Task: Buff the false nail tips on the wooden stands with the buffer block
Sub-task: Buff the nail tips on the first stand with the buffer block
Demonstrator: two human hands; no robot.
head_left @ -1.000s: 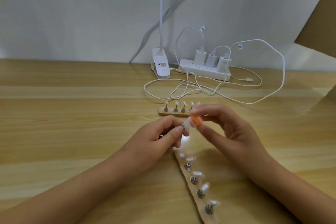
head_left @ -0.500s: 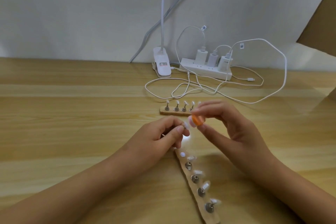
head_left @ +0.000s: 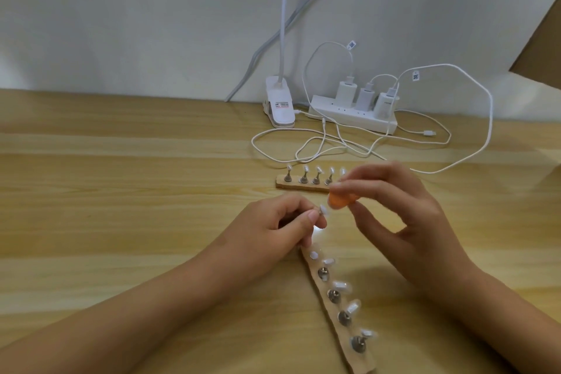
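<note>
Frame centre: right hand [head_left: 403, 215], pinching the buffer block [head_left: 343, 200], has drawn slightly off the nail tip [head_left: 324, 209], which the left hand [head_left: 282, 222] still pinches. Buffing stroke judged under way.

Scene lit softly and evenly, faint shadows cast on the table [head_left: 121, 206] beneath the arms, small glare spot seen below the nail tip [head_left: 324, 209], buffer block [head_left: 434, 200] and right hand [head_left: 403, 222] smeared by motion blur, straight lines bent near the edges.

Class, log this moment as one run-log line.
left hand: holds nail tip | right hand: pinches orange buffer block beside tip | contact: unclear
</note>
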